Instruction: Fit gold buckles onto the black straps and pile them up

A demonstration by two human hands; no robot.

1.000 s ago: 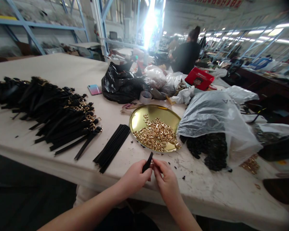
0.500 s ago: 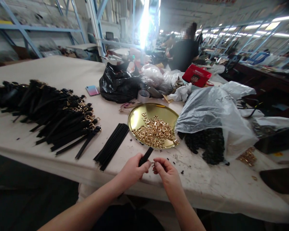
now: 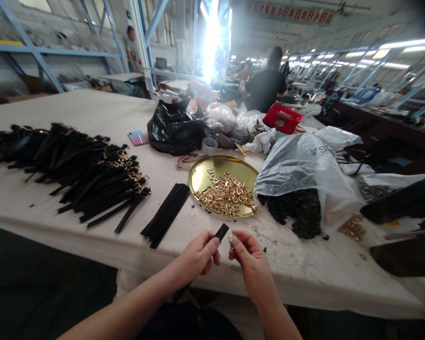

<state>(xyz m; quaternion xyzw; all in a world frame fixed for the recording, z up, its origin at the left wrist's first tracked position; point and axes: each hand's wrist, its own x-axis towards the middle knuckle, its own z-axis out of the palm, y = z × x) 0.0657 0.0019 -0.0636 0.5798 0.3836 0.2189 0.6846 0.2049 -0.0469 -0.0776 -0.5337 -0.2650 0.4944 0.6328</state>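
Note:
Near the table's front edge my left hand (image 3: 202, 252) pinches a black strap (image 3: 222, 232), whose flat end sticks up past the fingertips. Just right of it, my right hand (image 3: 248, 250) holds a small gold buckle (image 3: 232, 239) between thumb and fingers, a short gap from the strap end. Beyond both hands lies a round gold tray (image 3: 201, 170) with a heap of gold buckles (image 3: 226, 194) on it. Left of the tray is a neat bundle of black straps (image 3: 166, 213). Farther left, black straps with gold buckles (image 3: 106, 184) form a long pile.
A black plastic bag (image 3: 175, 127) and a phone (image 3: 138, 138) lie behind the tray. To the right, a clear bag (image 3: 293, 165) spills black pieces (image 3: 306, 212), with loose gold parts (image 3: 353, 227) beyond. A person in black (image 3: 265, 89) is in the background.
The strap end has turned and tilts more to the right. My right hand has shifted slightly, and the buckle in its fingers shows more clearly. The view has tipped up a little.

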